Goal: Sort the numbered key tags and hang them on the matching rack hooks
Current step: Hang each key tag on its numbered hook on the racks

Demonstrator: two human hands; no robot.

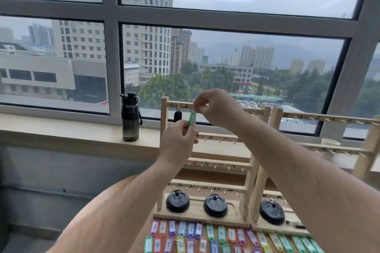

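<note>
Head view. My left hand [178, 146] pinches the lower end of the green tag [192, 120], fingers curled round it. My right hand [214, 109] pinches the tag's ring [193, 110] at the top rail of the rack [163, 129], by the mark 2. The tag stands upright between my hands, just under that rail. I cannot tell if the ring is on the hook. A black tag [177, 116] hangs at 1, just left. Other tags [190, 230] lie in two rows before the rack base. A bottle [130, 118] stands on the sill, left of the rack.
</note>
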